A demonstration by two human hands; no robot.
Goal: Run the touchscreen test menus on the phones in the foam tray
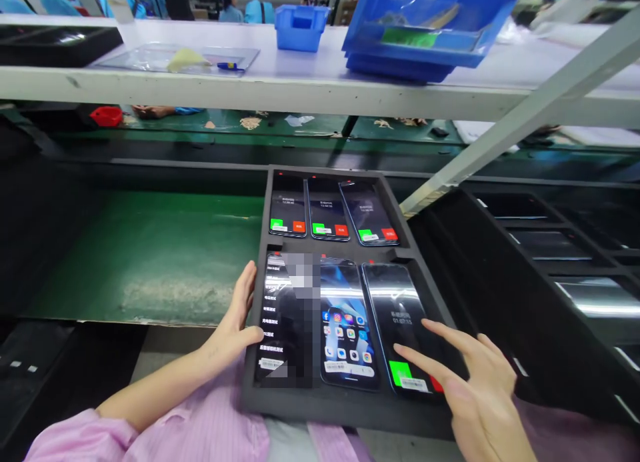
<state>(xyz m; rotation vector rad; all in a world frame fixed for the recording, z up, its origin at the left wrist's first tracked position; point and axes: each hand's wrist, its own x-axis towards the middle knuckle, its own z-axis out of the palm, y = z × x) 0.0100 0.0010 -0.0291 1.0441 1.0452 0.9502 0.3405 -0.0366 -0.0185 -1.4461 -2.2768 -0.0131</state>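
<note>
A black foam tray (345, 405) lies in front of me, with several phones in its slots in two rows. My left hand (233, 329) grips the tray's left edge, the thumb over the rim beside a phone with a partly blurred list screen (280, 315). Over the front right phone (395, 295) hovers my right hand (473, 379), thumb and forefinger spread; I cannot tell whether they touch the glass. That phone shows a time, a green box and a red box. Between these two, another phone (347, 322) displays app icons. The back row includes a tilted phone (367, 209).
At right stands another black tray of phones (540, 245). A slanted metal post (500, 142) rises close behind my tray. The shelf (200, 89) above carries blue bins (303, 29). A green surface (150, 249) stretches left. People in blue work beyond.
</note>
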